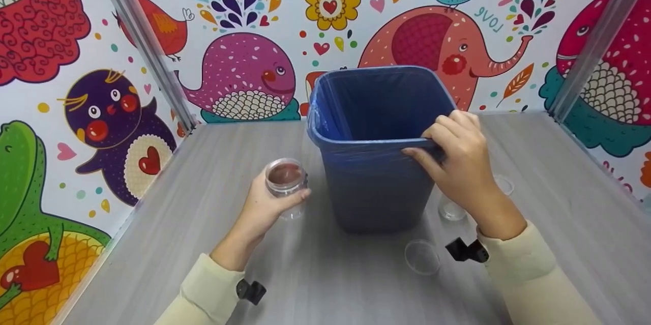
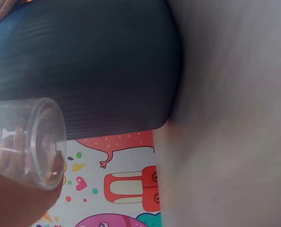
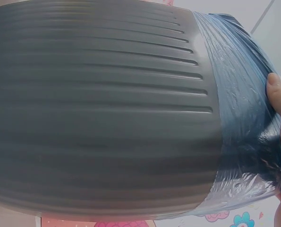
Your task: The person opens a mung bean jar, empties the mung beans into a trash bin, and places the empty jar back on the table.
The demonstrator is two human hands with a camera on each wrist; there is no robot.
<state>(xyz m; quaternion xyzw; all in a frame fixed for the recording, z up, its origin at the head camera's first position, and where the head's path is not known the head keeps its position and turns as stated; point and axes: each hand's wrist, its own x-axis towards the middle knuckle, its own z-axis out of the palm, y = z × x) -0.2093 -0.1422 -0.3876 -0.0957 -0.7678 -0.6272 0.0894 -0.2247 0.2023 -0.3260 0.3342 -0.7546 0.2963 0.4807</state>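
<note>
My left hand [image 1: 257, 208] grips a clear plastic jar [image 1: 286, 188] without a lid, its mouth tilted up toward the head camera. Fingers show through the jar's clear wall in the left wrist view, where the jar [image 2: 22, 137] overlaps the dark side of the trash bin [image 2: 97, 61]. That grey-blue trash bin [image 1: 376, 187] stands upright on the table, lined with a thin blue plastic bag [image 3: 239, 90] folded over its rim. At the bin's near right corner my right hand [image 1: 460, 159] holds the rim, thumb outside and fingers over the edge.
A round clear lid [image 1: 422, 270] lies on the table [image 1: 325, 289] in front of the bin. Right of the bin, partly behind my right forearm, are another clear container [image 1: 451, 210] and a clear round piece [image 1: 508, 183]. Cartoon-printed walls [image 1: 244, 70] enclose the table.
</note>
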